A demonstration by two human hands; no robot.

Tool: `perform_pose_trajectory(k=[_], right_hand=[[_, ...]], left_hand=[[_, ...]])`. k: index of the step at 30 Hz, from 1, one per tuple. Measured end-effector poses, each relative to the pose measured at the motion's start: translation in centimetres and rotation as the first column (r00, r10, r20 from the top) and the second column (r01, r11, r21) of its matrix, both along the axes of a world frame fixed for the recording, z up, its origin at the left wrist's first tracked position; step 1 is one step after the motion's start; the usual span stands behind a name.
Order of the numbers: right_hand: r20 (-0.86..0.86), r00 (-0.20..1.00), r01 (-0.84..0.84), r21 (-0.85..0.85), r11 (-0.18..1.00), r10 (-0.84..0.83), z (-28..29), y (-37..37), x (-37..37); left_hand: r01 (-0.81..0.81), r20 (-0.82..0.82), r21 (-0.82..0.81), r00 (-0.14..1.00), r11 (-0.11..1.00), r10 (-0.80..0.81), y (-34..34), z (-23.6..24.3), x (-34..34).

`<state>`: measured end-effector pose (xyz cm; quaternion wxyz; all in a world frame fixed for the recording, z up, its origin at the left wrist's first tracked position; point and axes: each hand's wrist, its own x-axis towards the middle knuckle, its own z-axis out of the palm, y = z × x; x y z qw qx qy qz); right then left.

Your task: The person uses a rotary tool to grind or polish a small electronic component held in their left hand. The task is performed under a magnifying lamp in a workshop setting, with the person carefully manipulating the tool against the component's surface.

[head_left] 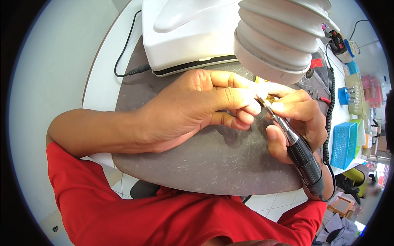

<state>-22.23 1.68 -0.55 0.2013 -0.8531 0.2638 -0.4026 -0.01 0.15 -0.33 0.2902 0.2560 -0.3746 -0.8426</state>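
The rotary handpiece (305,162) is black, turning silver toward its tip; the coiled cord (330,115) is black. The mat (197,168) is grey (streaked paler in many places), the ribbed hose (279,37) white, the shirt (164,221) plain red, the perforated basket (344,141) bright blue.

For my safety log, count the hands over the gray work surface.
2: the right hand, holding the rotary tool, and the left hand, beside the tool's tip.

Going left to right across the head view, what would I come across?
Black cable plug, left hand, black-and-silver handpiece gripped by the right hand, blue perforated basket.
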Motion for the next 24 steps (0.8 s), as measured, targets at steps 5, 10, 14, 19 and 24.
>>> perform_pose_trajectory(k=[5,10,14,19,24], right_hand=[[-0.006,1.000,-0.007,-0.029,1.000,0.007,0.2,0.0,-0.1],[-0.001,1.000,-0.016,-0.062,0.998,0.016,0.1,-0.1,-0.2],[0.005,1.000,-0.003,-0.029,1.000,0.003,0.1,0.1,-0.1],[0.047,0.995,-0.090,-0.049,0.995,0.093,0.2,-0.3,-0.5],[0.100,0.992,-0.073,0.011,0.997,0.071,0.9,0.4,-1.1]], left_hand=[[-0.004,-0.007,0.003,1.000,1.000,0.004,0.1,0.2,-0.1],[-0.004,-0.023,0.002,1.000,1.000,0.004,0.1,0.2,-0.2],[-0.003,-0.041,-0.021,0.999,1.000,0.002,0.2,-0.2,-0.1],[-0.004,-0.033,-0.019,0.999,1.000,0.003,0.0,-0.1,0.1],[-0.056,0.002,-0.016,0.998,0.998,0.056,0.3,0.8,-0.1]])
